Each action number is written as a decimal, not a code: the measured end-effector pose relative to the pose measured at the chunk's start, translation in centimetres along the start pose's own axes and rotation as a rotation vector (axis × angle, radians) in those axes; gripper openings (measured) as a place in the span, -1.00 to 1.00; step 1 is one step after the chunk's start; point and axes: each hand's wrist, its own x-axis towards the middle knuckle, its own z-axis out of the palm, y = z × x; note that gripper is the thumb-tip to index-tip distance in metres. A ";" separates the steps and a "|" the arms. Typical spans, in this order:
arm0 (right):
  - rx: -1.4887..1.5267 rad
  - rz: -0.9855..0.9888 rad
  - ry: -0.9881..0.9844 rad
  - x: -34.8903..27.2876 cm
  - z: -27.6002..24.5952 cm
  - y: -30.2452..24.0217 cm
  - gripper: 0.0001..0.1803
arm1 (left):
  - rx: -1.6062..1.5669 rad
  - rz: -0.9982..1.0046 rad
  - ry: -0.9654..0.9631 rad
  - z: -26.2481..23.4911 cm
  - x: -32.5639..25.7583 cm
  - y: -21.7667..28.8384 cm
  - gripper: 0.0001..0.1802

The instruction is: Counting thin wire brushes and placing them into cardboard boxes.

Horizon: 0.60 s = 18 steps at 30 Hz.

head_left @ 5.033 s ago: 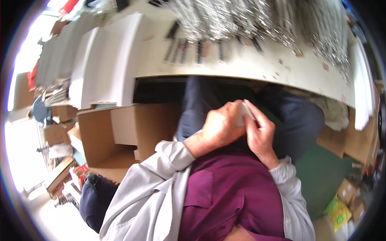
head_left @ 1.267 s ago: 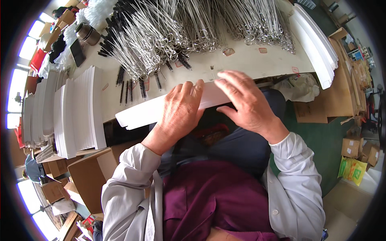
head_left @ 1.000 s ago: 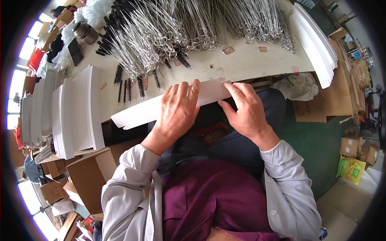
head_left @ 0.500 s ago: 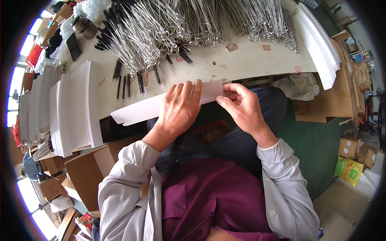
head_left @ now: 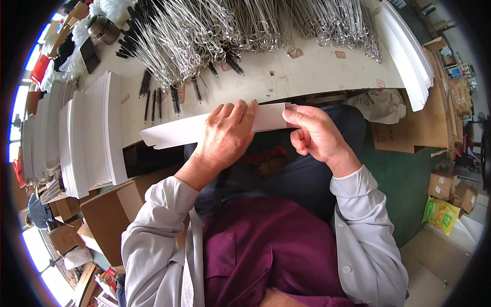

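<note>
A long, narrow white cardboard box (head_left: 174, 130) lies across my lap at the table's front edge, slanting slightly up to the right. My left hand (head_left: 226, 134) is wrapped over its middle, back of the hand up, with the fingertips at the far edge. At the box's right end, my right hand (head_left: 319, 132) pinches the small end flap between thumb and forefinger. The other right fingers curl below the box. What lies under my left palm is hidden.
Wire-handled brushes (head_left: 204, 38) with looped ends cover the table's far side, with several black-bristled ones nearer. Flat white cartons (head_left: 92, 135) stack at the left, more white cartons (head_left: 404, 51) at the right. A metal flask (head_left: 104, 29) and dark phone (head_left: 89, 55) sit far left.
My right thumb and forefinger have closed over the box's right end, and the hand has turned. The lower panel that stood out there now looks folded in. My left hand keeps its hold.
</note>
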 end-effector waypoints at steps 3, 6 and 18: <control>0.053 0.014 -0.020 -0.1 -0.7 0.3 -0.63 | -0.012 0.009 -0.010 -0.2 0.0 0.1 -0.29; -0.204 -0.152 0.088 -0.8 -0.3 0.6 -0.61 | -0.028 0.009 -0.012 -0.4 0.2 0.2 -0.32; -1.816 -1.011 0.162 1.5 1.6 0.5 -0.35 | -0.125 -0.079 -0.086 -0.8 1.5 0.5 -0.34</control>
